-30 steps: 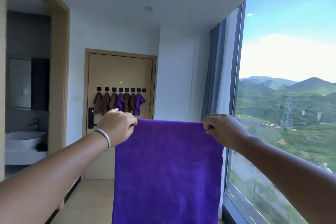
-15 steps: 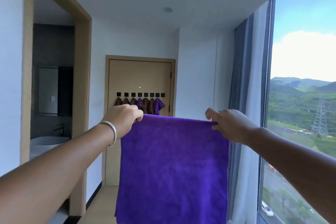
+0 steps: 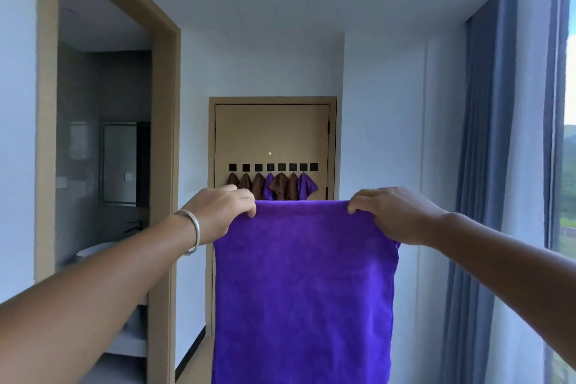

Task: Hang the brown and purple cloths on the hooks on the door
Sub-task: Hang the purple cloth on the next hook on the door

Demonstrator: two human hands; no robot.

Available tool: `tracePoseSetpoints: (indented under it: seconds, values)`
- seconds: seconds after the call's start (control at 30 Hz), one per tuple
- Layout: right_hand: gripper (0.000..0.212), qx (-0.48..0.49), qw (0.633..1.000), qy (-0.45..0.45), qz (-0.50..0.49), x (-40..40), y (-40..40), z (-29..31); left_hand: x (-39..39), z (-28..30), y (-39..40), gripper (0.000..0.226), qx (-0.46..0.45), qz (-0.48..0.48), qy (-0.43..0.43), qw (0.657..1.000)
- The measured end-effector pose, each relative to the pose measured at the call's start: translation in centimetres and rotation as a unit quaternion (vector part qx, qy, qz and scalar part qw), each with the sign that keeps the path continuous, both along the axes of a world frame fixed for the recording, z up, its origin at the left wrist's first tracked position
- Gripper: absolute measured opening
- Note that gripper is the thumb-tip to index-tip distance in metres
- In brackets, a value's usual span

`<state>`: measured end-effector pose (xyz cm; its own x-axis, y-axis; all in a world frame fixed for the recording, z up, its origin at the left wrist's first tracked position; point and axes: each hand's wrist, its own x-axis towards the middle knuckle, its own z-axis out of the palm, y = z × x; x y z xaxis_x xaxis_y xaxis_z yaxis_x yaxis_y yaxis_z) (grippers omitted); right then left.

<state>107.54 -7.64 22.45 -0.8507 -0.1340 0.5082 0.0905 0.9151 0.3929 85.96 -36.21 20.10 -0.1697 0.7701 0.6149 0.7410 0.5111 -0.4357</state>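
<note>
Purple cloth [image 3: 302, 290] hiding door's [image 3: 271, 134] lower half

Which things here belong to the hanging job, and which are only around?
For the job:
purple cloth, gripped by left hand and right hand
hooks on the door
hung cloths

Only around:
curtain
sink
mirror

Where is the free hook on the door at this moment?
In the head view, the free hook is the rightmost of the row on the door, beside the hung purple cloth.
</note>
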Motion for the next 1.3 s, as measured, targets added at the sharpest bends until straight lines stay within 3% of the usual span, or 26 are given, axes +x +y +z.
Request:
tracePoseSetpoints:
  seconds: [0.23, 0.43, 0.6, 0.8, 0.9, 1.07, 1.3]
  values:
    - [0.048, 0.001, 0.998, 0.022, 0.050, -11.7, 5.0, 0.2, -10.4, 0.2, 4.7, 0.049, 0.019, 0.040, -0.022, 0.999]
    - [0.026, -0.046, 0.997, 0.047, 0.031, -23.6, 7.3, -1.3, -22.0, -0.9, 8.5, 0.047, 0.035, 0.044, -0.027, 0.998]
    - [0.013, -0.106, 0.992, 0.071, 0.004, -34.0, 8.3, -1.3, -31.4, 0.7, 11.0, 0.014, 0.011, 0.024, -0.081, 0.996]
    - [0.019, -0.119, 0.991, 0.047, 0.032, -44.2, 10.7, -1.0, -41.3, 1.3, 13.7, 0.005, 0.021, -0.004, -0.096, 0.995]
    - [0.026, -0.112, 0.992, 0.038, 0.047, -48.4, 12.1, -1.4, -45.5, 0.5, 15.3, 0.021, 0.027, -0.040, -0.080, 0.996]
    - [0.040, -0.098, 0.995, 0.012, 0.032, -55.7, 15.3, -2.3, -52.1, -0.8, 19.2, 0.070, -0.080, -0.052, -0.049, 0.994]
    - [0.040, -0.083, 0.996, 0.007, 0.036, -66.3, 23.2, -3.8, -62.2, -2.7, 28.1, 0.077, -0.129, -0.018, -0.056, 0.990]
